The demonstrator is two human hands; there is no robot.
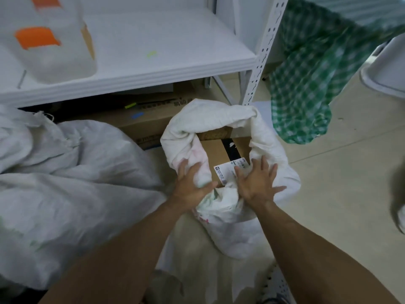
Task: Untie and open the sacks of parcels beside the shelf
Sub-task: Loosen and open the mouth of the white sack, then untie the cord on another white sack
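Tiled floor (350, 172) under a white shelf (153, 69). Far left: a large grey sack (76, 172), neck bunched (blurred) and nearer the left hand (192, 183). That hand, fingers spread flat, presses the open white sack (219, 115). A cardboard box (219, 150) is exposed just ahead. The right hand (258, 183), likewise spread, presses the rim. Green checked bag (306, 84) beyond.

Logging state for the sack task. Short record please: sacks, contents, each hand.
open sack: mouth rolled down, beside the shelf
contents: cardboard box with white label
left hand: fingers spread, presses the sack's left rim
right hand: fingers spread, presses the right rim
second sack: lies to the left, no open mouth visible
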